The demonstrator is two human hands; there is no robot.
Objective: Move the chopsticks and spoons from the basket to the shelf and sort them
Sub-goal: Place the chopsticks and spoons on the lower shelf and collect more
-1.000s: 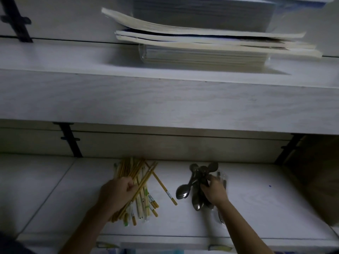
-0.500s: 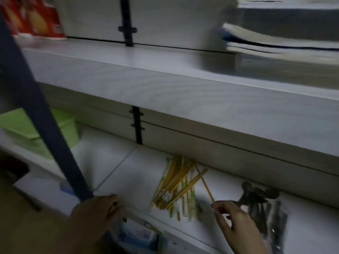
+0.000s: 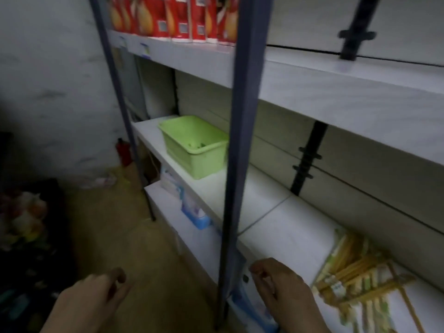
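Chopsticks [image 3: 355, 277] at my 4 o'clock, light, stiff, slippery: I would grip them mid-length; left hand [image 3: 91, 299] and right hand [image 3: 283, 287] loosely curled, empty.

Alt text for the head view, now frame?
Left hand and right hand, both empty, are near the front of a white shelf. A pile of chopsticks lies on it at right; a green basket stands farther left, beyond a blue post.

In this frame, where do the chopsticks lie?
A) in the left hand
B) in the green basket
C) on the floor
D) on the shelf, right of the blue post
D: the chopsticks lie piled on the shelf right of the blue post, outside the green basket.
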